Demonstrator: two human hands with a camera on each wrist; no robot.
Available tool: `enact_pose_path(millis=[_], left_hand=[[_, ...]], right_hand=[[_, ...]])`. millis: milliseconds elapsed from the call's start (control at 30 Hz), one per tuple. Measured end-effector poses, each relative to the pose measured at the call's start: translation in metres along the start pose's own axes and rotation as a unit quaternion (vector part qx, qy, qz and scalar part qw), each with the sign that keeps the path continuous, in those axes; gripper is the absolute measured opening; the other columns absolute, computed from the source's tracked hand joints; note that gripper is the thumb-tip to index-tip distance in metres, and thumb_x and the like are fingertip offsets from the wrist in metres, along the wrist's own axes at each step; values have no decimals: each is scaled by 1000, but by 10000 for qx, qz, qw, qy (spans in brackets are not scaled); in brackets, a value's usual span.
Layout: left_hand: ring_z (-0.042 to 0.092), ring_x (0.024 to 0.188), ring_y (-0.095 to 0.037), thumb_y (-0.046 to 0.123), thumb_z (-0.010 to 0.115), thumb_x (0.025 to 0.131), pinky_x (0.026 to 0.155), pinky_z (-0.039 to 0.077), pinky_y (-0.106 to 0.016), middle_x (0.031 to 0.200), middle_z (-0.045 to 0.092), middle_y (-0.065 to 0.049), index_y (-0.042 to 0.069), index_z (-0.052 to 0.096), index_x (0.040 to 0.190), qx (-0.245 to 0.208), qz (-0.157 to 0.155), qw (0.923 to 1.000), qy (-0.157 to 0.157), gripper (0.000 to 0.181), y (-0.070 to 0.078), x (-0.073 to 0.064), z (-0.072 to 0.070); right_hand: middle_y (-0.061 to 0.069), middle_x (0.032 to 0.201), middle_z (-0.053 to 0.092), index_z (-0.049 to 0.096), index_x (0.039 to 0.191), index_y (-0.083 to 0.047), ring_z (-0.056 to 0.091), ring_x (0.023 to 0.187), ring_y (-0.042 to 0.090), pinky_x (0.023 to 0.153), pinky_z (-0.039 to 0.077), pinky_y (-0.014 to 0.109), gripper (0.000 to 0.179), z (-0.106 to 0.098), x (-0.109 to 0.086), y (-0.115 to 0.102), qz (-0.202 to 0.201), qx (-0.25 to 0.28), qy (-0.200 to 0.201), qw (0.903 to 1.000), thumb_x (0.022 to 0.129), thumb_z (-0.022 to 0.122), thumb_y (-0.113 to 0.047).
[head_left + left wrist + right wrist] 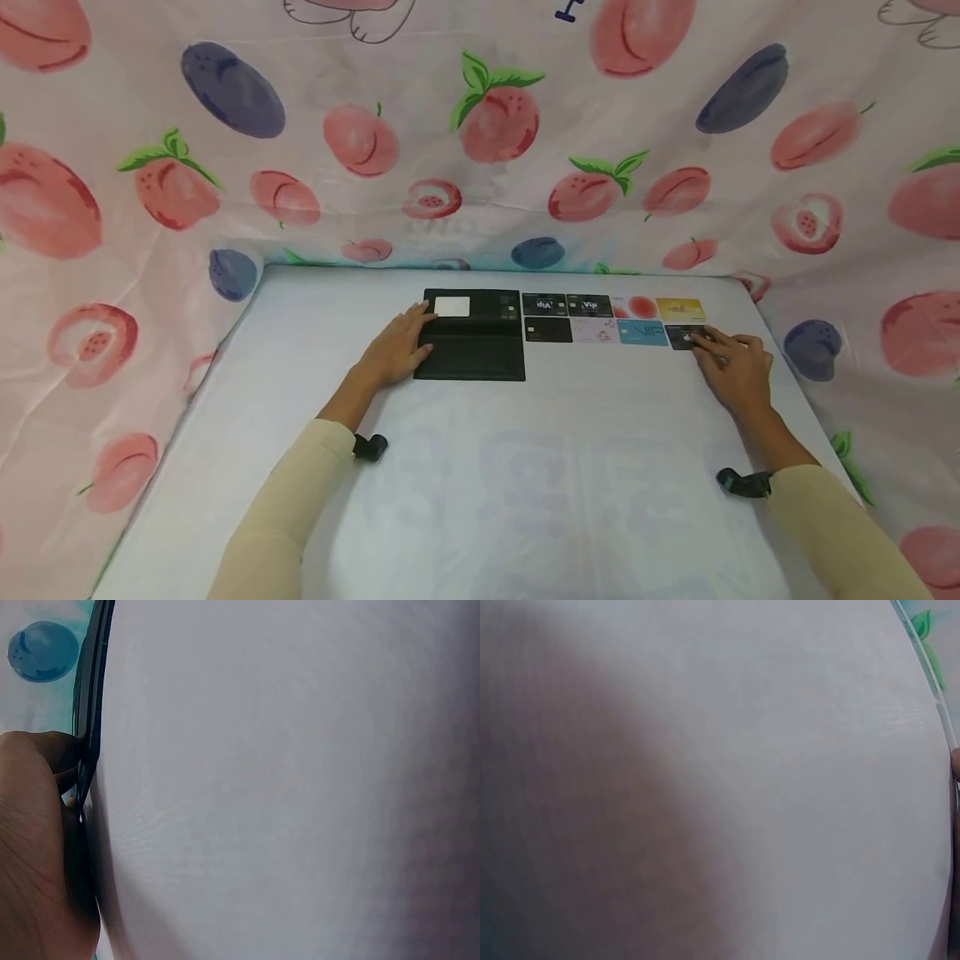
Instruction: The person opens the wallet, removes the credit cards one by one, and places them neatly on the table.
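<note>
A black card wallet (480, 357) lies spread flat, with a white label (452, 307) on its upper panel. My left hand (396, 346) rests at the wallet's left edge, fingers on the upper panel and thumb by the lower one. In the left wrist view the wallet's dark edge (91, 682) rises beside the thumb. My right hand (738, 367) pinches the right end of a black card (681, 337), the last in the lower row. Part of that card is hidden under the fingertips. In the right wrist view only a sliver of the hand shows.
Two rows of cards run right from the wallet: black Vip cards (589, 306), a red-circled card (635, 307), a gold card (680, 310), a plain black card (548, 330), a pink card (595, 331) and a blue VIP card (642, 332). Fruit-printed cloth (495, 225) surrounds the white table (540, 483).
</note>
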State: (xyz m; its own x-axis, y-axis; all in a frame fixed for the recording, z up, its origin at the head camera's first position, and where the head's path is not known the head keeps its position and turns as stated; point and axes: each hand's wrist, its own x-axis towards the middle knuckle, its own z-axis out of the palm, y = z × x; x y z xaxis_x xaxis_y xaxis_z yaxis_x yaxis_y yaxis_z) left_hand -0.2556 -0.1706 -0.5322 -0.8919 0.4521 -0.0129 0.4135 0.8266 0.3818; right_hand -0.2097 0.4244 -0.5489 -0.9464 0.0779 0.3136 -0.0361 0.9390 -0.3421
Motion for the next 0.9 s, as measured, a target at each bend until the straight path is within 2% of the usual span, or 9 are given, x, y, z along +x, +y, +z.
enact_pose_path(millis=[233, 400, 900], left_hand=[[13, 160, -32, 29, 50, 108, 129, 10, -44, 174, 17, -18, 3, 32, 162, -57, 89, 9999, -58, 63, 2, -1, 2], [13, 160, -32, 28, 50, 108, 129, 10, -43, 174, 17, -18, 3, 33, 162, -49, 57, 10000, -42, 62, 2, -4, 2], [15, 159, -36, 26, 51, 107, 129, 12, -48, 172, 20, -21, 0, 35, 160, -170, 216, 9995, 168, 61, -2, -2, 1]], right_hand=[[19, 150, 56, 67, 138, -5, 42, 128, 52, 93, 31, 68, 41, -2, -4, 1, 52, -150, -43, 9999, 103, 64, -27], [21, 149, 56, 67, 139, -5, 43, 126, 53, 89, 32, 68, 42, 0, -5, 1, -71, -85, -16, 9999, 103, 65, -28], [22, 150, 56, 66, 139, -5, 45, 125, 54, 88, 33, 67, 43, 1, -2, -4, -189, -36, 19, 9998, 103, 68, -27]])
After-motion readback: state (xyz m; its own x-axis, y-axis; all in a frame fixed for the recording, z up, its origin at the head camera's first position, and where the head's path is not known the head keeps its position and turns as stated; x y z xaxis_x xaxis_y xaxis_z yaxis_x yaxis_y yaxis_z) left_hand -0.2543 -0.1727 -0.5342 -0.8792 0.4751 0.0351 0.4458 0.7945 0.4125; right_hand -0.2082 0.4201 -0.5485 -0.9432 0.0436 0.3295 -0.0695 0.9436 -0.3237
